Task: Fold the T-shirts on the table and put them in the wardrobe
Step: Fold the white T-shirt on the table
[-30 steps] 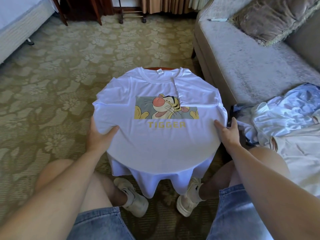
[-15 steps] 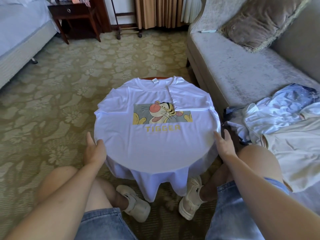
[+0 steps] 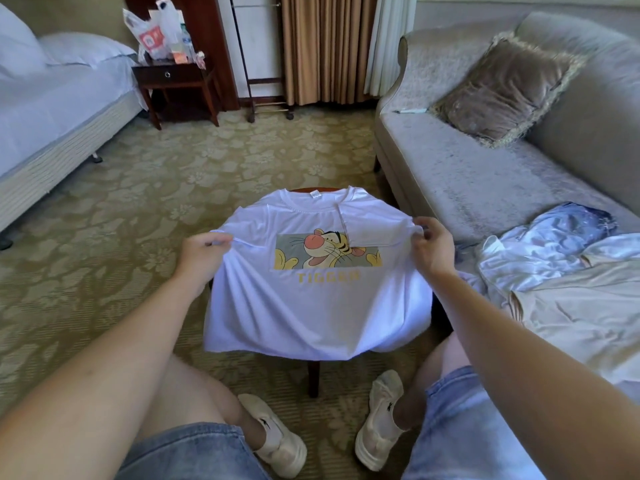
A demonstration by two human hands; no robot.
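Surface is mostly hidden under the white T-shirt at frame centre; we see only its far rim and a leg. The print reads "TIGGER", last letters faint. Left hand and right hand have moved up from the shirt's lower sides, fingers now clamped on its side folds.

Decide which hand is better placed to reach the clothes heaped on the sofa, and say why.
Right. The right hand pinches the T-shirt on the side next to the clothes on the sofa; the left hand pinches its far side.
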